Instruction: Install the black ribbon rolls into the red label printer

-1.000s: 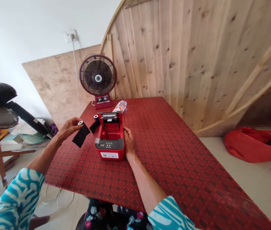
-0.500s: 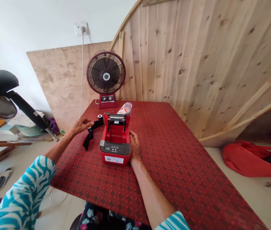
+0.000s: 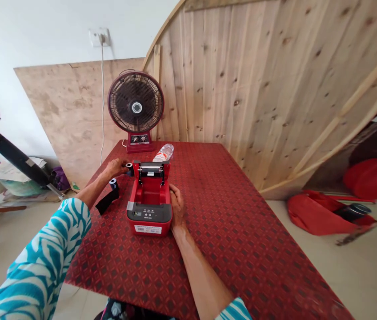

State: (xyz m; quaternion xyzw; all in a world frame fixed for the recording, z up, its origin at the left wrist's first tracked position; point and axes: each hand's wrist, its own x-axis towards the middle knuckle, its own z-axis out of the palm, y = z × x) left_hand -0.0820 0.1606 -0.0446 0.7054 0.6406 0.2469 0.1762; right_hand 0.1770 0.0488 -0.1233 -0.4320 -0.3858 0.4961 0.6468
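A red label printer [image 3: 150,213] with a dark grey control panel stands on the table, its lid raised and its inner bay showing no roll. Against its right side my right hand [image 3: 178,206] is closed, steadying the body. Beyond the printer's left rear corner, my left hand [image 3: 116,168] has its fingers closed at a small black ribbon roll [image 3: 129,169] with a white core; the fingers partly cover it. Nearer me lies a second black ribbon roll [image 3: 111,195], its loose strip trailing across the tabletop.
Behind the printer a clear plastic bottle [image 3: 163,153] lies on its side. A dark red fan [image 3: 136,106] stands at the back of the red patterned table [image 3: 228,231]. Wooden boards [image 3: 228,89] lean on the wall; a red bag [image 3: 311,213] is on the floor at right.
My left hand has moved from the loose black strip forward and right to the farther roll. The strip now lies on the table. My right hand stays on the printer; the view has turned right.
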